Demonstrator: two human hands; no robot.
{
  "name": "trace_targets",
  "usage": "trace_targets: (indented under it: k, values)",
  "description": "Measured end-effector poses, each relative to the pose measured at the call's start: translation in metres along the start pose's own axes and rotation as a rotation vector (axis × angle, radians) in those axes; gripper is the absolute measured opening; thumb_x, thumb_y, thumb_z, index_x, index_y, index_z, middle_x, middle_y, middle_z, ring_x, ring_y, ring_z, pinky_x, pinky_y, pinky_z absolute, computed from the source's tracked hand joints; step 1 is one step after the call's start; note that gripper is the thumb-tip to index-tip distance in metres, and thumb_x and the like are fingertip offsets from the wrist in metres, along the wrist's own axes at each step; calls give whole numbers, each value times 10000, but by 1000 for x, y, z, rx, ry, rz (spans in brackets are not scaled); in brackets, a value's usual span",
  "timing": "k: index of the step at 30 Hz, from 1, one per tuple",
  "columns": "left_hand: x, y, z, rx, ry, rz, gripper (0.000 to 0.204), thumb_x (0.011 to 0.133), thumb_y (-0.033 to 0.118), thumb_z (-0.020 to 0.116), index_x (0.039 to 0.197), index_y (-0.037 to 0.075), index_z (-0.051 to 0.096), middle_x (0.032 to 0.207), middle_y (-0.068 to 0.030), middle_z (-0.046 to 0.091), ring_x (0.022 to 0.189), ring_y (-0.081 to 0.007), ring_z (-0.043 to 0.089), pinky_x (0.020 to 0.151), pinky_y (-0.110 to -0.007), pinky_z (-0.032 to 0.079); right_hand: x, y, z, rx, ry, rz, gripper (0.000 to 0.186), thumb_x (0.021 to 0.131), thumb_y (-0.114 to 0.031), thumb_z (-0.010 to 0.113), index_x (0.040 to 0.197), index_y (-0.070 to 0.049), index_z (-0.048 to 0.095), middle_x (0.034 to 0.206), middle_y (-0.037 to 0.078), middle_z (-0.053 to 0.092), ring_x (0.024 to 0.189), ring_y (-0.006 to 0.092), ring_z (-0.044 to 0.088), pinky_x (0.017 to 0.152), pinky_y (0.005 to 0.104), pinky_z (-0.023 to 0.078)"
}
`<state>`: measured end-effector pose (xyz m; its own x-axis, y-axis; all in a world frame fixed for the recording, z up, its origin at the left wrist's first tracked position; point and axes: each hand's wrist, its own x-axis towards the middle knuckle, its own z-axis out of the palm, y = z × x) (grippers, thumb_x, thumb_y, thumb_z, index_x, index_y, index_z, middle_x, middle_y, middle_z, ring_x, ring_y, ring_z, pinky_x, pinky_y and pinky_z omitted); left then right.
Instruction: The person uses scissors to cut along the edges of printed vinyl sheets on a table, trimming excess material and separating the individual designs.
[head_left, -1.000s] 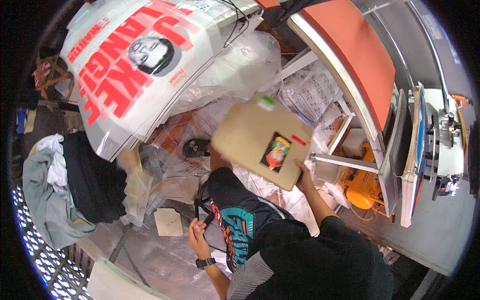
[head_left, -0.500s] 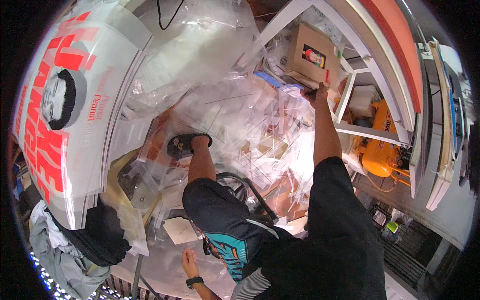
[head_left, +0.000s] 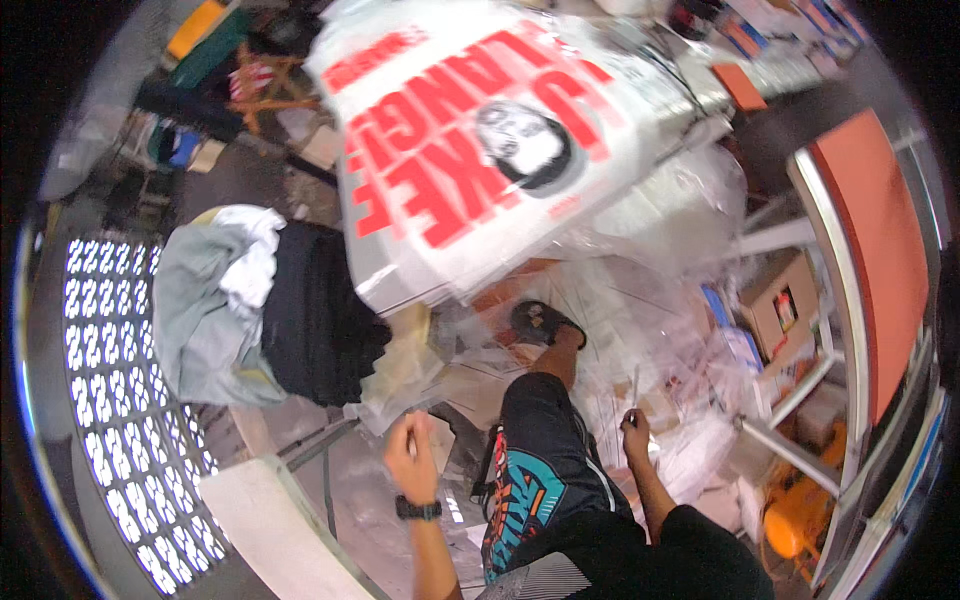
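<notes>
The box (head_left: 785, 310) sits at the right of the frame, beneath the red-topped table (head_left: 870, 260) and among the white legs (head_left: 800, 460). Its long axis runs roughly up and down the frame, a little aslant, and the face with the small dark label points toward the camera. The box's inside is hidden from view. Just to its left lie blue-edged packs (head_left: 733, 330).

The right hand (head_left: 635, 432), right of lower centre, is well apart from the box. Its fingers curl in; a thin pale strip (head_left: 637, 381) shows just above them, and whether they grip it cannot be told. Plastic scraps (head_left: 690, 450) spread beside this hand.

The left hand (head_left: 410, 450), in the lower middle, is raised with its fingers bent toward the palm; blur hides how tightly they close. A tan card (head_left: 440, 447) shows just beside it.

Grey cloth (head_left: 205, 325) and black cloth (head_left: 315, 315) hang at the left. A printed sheet (head_left: 440, 240) fills the upper middle, and an orange tank (head_left: 795, 520) stands at lower right.
</notes>
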<state>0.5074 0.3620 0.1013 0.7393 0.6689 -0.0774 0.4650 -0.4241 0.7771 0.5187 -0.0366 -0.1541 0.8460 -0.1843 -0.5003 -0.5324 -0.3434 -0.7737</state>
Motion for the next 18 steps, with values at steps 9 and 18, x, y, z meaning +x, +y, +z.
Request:
trace_targets:
  k: [9, 18]
  values:
    - [234, 115, 33, 433, 233, 249, 678, 882, 403, 742, 1324, -63, 525, 1160, -229, 608, 1065, -351, 595, 929, -421, 484, -12, 235, -8, -603, -1004, -24, 237, 877, -190, 571, 959, -23, 719, 903, 180, 706, 864, 322, 677, 768, 441, 528]
    - [265, 152, 72, 240, 241, 216, 637, 622, 309, 935, 1114, 6, 669, 996, -171, 620, 851, -314, 625, 734, -400, 526, -20, 179, 26, -234, -744, 194, 294, 920, -212, 542, 1114, -21, 653, 1029, 195, 693, 934, 372, 679, 786, 464, 536]
